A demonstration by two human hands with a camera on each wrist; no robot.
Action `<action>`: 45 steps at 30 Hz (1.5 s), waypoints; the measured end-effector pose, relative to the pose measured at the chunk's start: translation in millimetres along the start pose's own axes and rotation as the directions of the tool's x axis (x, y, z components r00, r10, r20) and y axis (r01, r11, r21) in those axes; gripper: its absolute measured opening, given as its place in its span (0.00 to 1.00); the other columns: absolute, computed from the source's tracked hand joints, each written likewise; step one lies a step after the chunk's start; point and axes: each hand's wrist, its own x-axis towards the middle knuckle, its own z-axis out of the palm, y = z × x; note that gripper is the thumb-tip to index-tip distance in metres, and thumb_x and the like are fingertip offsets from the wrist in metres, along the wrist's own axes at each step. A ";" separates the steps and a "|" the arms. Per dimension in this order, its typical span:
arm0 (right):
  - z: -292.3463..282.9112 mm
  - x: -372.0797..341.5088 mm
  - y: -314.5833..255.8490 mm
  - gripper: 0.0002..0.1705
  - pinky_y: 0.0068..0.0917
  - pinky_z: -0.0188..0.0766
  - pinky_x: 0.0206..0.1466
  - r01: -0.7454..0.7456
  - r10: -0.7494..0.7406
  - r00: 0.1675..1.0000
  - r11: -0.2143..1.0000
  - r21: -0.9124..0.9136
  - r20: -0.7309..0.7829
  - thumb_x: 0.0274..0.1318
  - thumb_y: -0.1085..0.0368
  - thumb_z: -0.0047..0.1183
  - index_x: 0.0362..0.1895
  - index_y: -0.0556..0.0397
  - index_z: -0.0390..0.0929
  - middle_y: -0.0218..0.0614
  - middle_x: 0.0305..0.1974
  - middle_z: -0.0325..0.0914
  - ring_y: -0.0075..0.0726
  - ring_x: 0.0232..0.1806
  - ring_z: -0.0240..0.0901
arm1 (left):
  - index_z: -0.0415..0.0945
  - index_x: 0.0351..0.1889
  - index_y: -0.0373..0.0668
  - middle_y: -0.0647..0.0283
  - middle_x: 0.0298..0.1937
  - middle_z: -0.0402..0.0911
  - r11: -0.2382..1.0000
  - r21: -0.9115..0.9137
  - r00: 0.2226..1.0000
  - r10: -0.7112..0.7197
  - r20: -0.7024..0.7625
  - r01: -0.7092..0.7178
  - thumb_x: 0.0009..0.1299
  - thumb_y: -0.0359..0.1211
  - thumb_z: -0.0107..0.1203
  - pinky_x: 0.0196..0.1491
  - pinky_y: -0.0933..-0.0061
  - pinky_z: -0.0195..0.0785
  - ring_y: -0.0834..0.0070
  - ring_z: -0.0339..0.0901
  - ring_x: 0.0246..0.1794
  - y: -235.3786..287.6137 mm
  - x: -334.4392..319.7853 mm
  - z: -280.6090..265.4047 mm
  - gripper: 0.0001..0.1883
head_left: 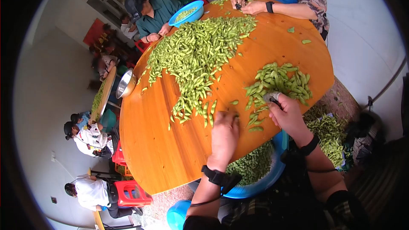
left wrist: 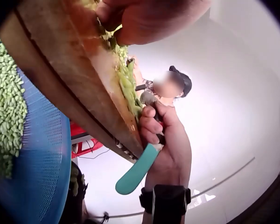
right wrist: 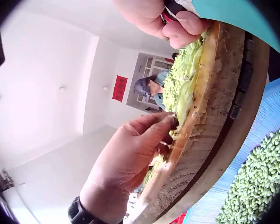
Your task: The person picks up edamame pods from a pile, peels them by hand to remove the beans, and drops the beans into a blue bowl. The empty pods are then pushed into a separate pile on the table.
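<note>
My left hand is at the table's near edge, fingertips down beside several loose green bean pods. In the right wrist view its thumb and forefinger come together at a pod's end, and the left wrist view shows a bit of green between them. My right hand grips a tool with a teal handle; its working end is hidden by the fingers. A grey covering shows at the fingertips. Just beyond this hand lies a smaller pile of pods.
A large pod heap covers the middle of the wooden table. Below its edge, a blue basket holds shelled beans. Two people sit across, near a blue bowl. More pods lie on the floor at right.
</note>
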 end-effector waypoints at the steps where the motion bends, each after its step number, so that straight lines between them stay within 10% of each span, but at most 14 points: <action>1: -0.2 1.1 2.4 0.08 0.18 0.60 0.19 0.012 -0.012 1.000 1.000 -0.010 0.002 0.64 0.69 0.46 0.44 0.57 0.74 0.27 0.21 0.71 0.15 0.16 0.63 | 0.78 0.41 0.36 0.47 0.40 0.76 0.993 -0.083 0.992 0.089 0.092 -0.081 0.65 0.23 0.53 0.42 0.56 0.72 0.46 0.76 0.40 3.2 2.1 2.9 0.08; 15: -2.4 1.7 7.4 0.05 0.19 0.62 0.20 0.060 -0.058 0.996 0.998 -0.027 0.066 0.63 0.70 0.45 0.37 0.59 0.71 0.29 0.23 0.72 0.17 0.18 0.66 | 0.78 0.43 0.34 0.57 0.34 0.79 0.987 0.099 0.985 0.114 0.131 -0.128 0.64 0.24 0.60 0.37 0.69 0.72 0.62 0.78 0.30 -9.9 31.8 7.5 0.10; 17: 0.4 -0.5 -2.1 0.05 0.19 0.64 0.20 -0.037 0.037 0.986 0.999 -0.001 0.163 0.63 0.70 0.45 0.37 0.59 0.72 0.29 0.23 0.73 0.17 0.18 0.67 | 0.78 0.43 0.35 0.52 0.36 0.80 0.938 -0.345 0.987 0.024 0.162 0.034 0.66 0.24 0.58 0.35 0.67 0.74 0.61 0.81 0.31 4.6 17.5 9.5 0.08; 21: 14.3 -13.3 -14.6 0.07 0.19 0.68 0.19 -0.169 0.150 0.928 0.985 0.026 0.341 0.64 0.70 0.43 0.37 0.60 0.72 0.30 0.24 0.74 0.19 0.18 0.70 | 0.78 0.49 0.35 0.60 0.33 0.81 0.875 -0.456 0.977 -0.076 0.199 0.161 0.69 0.24 0.56 0.33 0.76 0.73 0.80 0.79 0.29 8.1 1.0 7.2 0.11; 30: 31.8 -17.8 -15.7 0.07 0.18 0.69 0.20 -0.231 0.215 0.896 0.973 -0.006 0.389 0.65 0.69 0.44 0.39 0.59 0.74 0.31 0.26 0.76 0.21 0.19 0.73 | 0.73 0.55 0.38 0.48 0.36 0.79 0.969 -0.213 0.982 0.153 0.115 -0.126 0.66 0.24 0.55 0.36 0.61 0.75 0.48 0.79 0.33 1.1 -8.4 -7.3 0.17; 33: 38.1 -19.4 -17.9 0.08 0.17 0.69 0.20 -0.225 0.207 0.897 0.974 -0.002 0.392 0.65 0.68 0.44 0.41 0.59 0.74 0.32 0.27 0.77 0.22 0.21 0.76 | 0.76 0.48 0.36 0.52 0.32 0.80 0.983 -0.153 0.988 0.119 0.102 -0.103 0.65 0.23 0.58 0.35 0.69 0.74 0.60 0.81 0.31 -5.3 -8.4 -7.6 0.13; 45: 51.3 -16.7 -13.5 0.07 0.16 0.66 0.18 -0.242 0.246 0.906 0.969 -0.057 0.344 0.63 0.69 0.46 0.42 0.57 0.75 0.31 0.29 0.79 0.21 0.21 0.76 | 0.76 0.47 0.40 0.48 0.32 0.80 0.961 -0.273 0.988 0.091 0.126 -0.053 0.65 0.26 0.57 0.34 0.59 0.75 0.51 0.81 0.32 -25.0 -7.5 -4.4 0.12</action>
